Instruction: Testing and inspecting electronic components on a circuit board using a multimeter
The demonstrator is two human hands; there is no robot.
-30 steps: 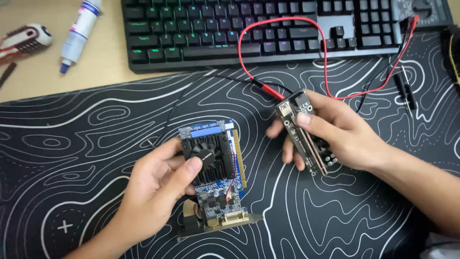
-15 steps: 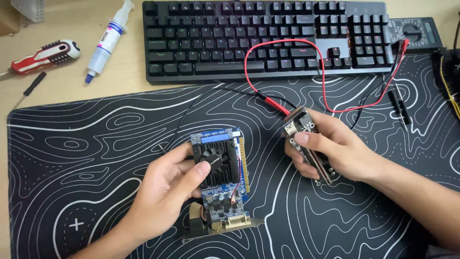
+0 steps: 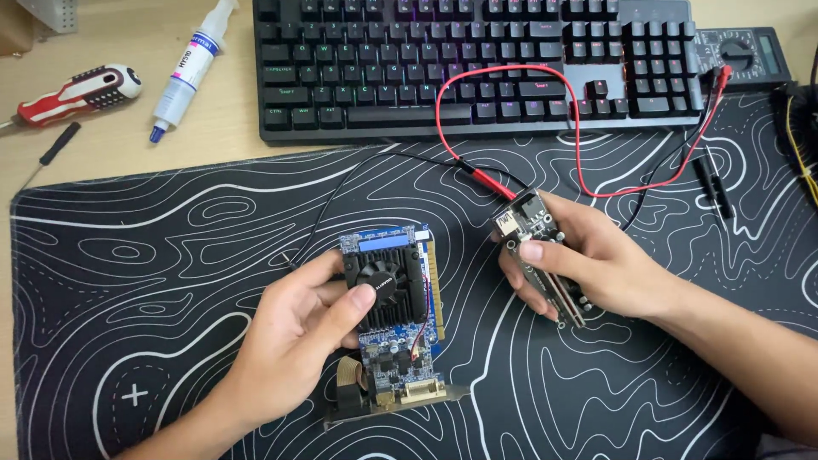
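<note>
- Left hand (image 3: pixel 294 341), lower centre of frame: fingers curled round a small blue graphics card with a black fan heatsink (image 3: pixel 392 319), thumb pressed on the fan, card lifted off the black desk mat with white contour lines (image 3: pixel 170 281).
- Right hand (image 3: pixel 588 264), centre right: closed on a narrow black adapter board with a slot along its edge (image 3: pixel 545 260), index finger laid across its top end.
- Card and adapter board are apart, side by side; the card's gold edge faces the board. Judged status: both parts picked up, not yet mated; joining looks like what's left.
- Red probe lead (image 3: pixel 511 94) and a black lead loop from the upper right across the mat; red tip lies just beside the board's top end, can't tell if touching.
- Untouched on the wooden tabletop (image 3: pixel 221 145): black backlit keyboard (image 3: pixel 477 64) top centre, white paste syringe (image 3: pixel 192 72) and red-handled screwdriver (image 3: pixel 81 92) upper left.
- Versus the earlier frames: same grips on both parts; view has shifted, so keyboard and tools sit further right and lower. Gap between card and board looks about the same.
</note>
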